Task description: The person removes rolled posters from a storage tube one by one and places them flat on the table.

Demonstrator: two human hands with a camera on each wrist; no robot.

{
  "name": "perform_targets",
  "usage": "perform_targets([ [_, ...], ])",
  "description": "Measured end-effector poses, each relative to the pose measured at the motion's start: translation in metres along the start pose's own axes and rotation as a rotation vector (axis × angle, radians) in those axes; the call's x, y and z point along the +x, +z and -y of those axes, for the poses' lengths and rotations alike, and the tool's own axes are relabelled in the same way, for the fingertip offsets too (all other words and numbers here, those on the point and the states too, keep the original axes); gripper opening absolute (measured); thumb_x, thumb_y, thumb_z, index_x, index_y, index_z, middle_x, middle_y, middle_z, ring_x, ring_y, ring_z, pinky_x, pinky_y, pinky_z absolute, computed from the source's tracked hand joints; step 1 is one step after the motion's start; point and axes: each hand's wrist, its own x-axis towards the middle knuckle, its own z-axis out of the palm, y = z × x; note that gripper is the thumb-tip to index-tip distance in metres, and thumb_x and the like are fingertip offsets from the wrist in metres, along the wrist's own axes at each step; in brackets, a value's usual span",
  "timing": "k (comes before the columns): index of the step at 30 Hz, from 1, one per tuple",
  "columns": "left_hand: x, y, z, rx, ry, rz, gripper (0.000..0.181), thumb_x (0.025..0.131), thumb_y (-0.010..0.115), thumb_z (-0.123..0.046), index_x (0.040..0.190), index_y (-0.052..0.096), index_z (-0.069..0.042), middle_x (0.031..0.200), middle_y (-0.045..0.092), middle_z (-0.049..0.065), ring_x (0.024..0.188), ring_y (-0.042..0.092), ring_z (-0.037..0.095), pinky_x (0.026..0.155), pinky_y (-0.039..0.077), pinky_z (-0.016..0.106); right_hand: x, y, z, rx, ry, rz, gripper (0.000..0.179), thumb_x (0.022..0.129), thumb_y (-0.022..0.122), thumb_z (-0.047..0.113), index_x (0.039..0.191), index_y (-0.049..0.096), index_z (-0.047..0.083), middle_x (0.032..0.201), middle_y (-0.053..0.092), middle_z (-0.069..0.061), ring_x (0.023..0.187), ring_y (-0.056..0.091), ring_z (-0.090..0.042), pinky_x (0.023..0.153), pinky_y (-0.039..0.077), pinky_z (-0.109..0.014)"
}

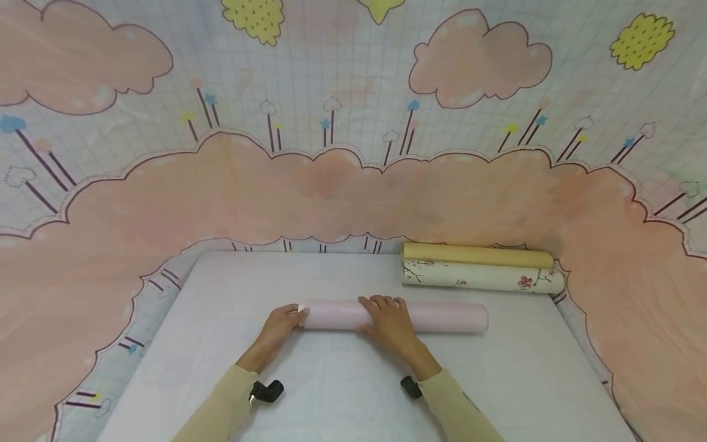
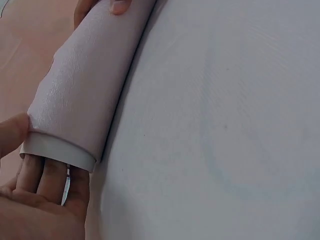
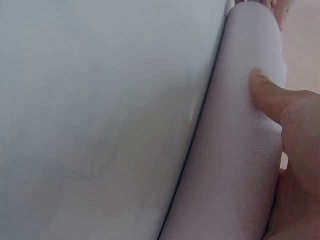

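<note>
A roll of pale pink wallpaper lies crosswise on the white table. My left hand is at its left end, the fingers reaching into the hollow of the roll while the thumb lies on the outside. A white inner edge sticks out a little there. Around the middle of the roll, my right hand holds it from above, its thumb on the near side and the fingertips over the far side.
Behind, at the table's back right, lie a yellow roll and a white roll with a red blossom print, side by side. A cloth with clouds hangs around the white table.
</note>
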Motion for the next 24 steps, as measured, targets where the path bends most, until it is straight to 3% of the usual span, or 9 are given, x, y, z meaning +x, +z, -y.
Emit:
perform_targets([
  [4, -0.001, -0.005, 0.004, -0.012, -0.021, 0.005, 0.067, 0.098, 0.058, -0.033, 0.143, 0.037, 0.012, 0.142, 0.050, 0.028, 0.133, 0.046, 0.035, 0.116, 0.033, 0.053, -0.002, -0.001, 0.001, 0.005, 0.003, 0.010, 0.066, 0.088, 0.065, 0.054, 0.144, 0.047, 0.023, 0.132, 0.060, -0.005, 0.123, 0.054, -0.029, 0.105, 0.036, -0.053],
  [8, -0.001, -0.010, 0.005, 0.011, -0.005, -0.002, 0.060, 0.100, 0.053, -0.035, 0.141, 0.043, 0.008, 0.144, 0.049, 0.024, 0.131, 0.047, 0.033, 0.114, 0.036, 0.050, -0.002, -0.002, 0.002, 0.013, 0.008, 0.002, 0.067, 0.088, 0.066, 0.053, 0.144, 0.047, 0.023, 0.133, 0.059, -0.005, 0.124, 0.054, -0.029, 0.106, 0.035, -0.053],
  [16, -0.001, -0.018, 0.005, 0.042, 0.004, -0.054, 0.046, 0.101, 0.052, -0.030, 0.131, 0.053, 0.005, 0.130, 0.059, 0.019, 0.114, 0.055, 0.025, 0.101, 0.044, 0.039, -0.002, -0.003, 0.003, 0.034, 0.008, 0.003, 0.065, 0.089, 0.066, 0.051, 0.144, 0.047, 0.023, 0.133, 0.059, -0.006, 0.125, 0.053, -0.030, 0.106, 0.034, -0.054],
  [24, -0.003, -0.015, 0.003, 0.072, 0.017, -0.091, 0.040, 0.096, 0.062, -0.034, 0.115, 0.060, 0.001, 0.106, 0.067, 0.009, 0.097, 0.053, 0.018, 0.085, 0.043, 0.027, -0.003, -0.003, 0.004, 0.036, 0.014, 0.010, 0.066, 0.088, 0.066, 0.052, 0.145, 0.046, 0.023, 0.134, 0.058, -0.006, 0.126, 0.052, -0.030, 0.107, 0.033, -0.054],
])
